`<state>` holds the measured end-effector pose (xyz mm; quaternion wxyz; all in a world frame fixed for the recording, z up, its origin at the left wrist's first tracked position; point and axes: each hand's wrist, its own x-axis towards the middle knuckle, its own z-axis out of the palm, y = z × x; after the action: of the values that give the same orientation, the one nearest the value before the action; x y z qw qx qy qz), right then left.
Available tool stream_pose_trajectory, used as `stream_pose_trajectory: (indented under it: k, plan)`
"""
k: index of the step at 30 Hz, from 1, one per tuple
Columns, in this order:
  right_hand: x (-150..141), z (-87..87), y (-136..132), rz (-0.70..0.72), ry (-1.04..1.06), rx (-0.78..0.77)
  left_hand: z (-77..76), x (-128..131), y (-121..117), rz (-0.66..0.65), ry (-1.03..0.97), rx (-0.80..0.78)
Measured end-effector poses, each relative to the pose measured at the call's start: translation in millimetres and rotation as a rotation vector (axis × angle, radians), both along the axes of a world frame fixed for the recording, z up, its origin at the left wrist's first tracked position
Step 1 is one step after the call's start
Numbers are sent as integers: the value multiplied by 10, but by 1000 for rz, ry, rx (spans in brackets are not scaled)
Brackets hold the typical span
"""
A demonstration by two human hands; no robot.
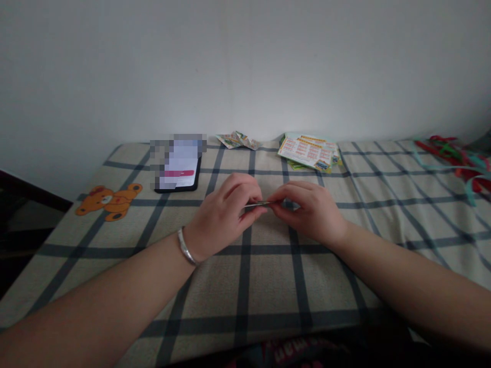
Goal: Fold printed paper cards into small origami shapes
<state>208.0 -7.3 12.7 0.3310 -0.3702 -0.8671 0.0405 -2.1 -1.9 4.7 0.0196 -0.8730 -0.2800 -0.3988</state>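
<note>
Above the middle of the checked tablecloth, my left hand pinches a thin flat piece of paper between thumb and fingers. My right hand meets it from the other side, thumb and index fingertip closed on the paper's right end. The paper shows nearly edge-on and is mostly hidden by my fingers, so its print cannot be made out. A silver bangle circles my left wrist. Beyond my right hand lies a stack of printed leaflets, and beyond my left hand rests a crumpled or folded printed paper.
A phone with its screen lit, partly pixelated, stands at the back left. An orange teddy bear figure lies left of it. Red, green and teal ribbons pile up at the far right. A white wall rises behind the tablecloth.
</note>
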Motion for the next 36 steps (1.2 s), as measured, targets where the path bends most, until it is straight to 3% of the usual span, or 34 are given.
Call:
stream_pose_trajectory:
  k: [4, 10, 19, 25, 36]
  plan:
    - [26, -6, 24, 4, 55, -37, -13, -12, 9, 34, -39, -80]
    - [76, -18, 72, -110, 110, -94, -21, -50, 79, 218, 11, -108]
    - [48, -43, 86, -80, 24, -127, -35, -31, 95, 133, 21, -104]
    - [44, -26, 80, -45, -1, -127, -31, -41, 105, 110, 32, -185]
    - [30, -15, 38, -25, 92, -119, 39, 15, 41, 183, 162, -119]
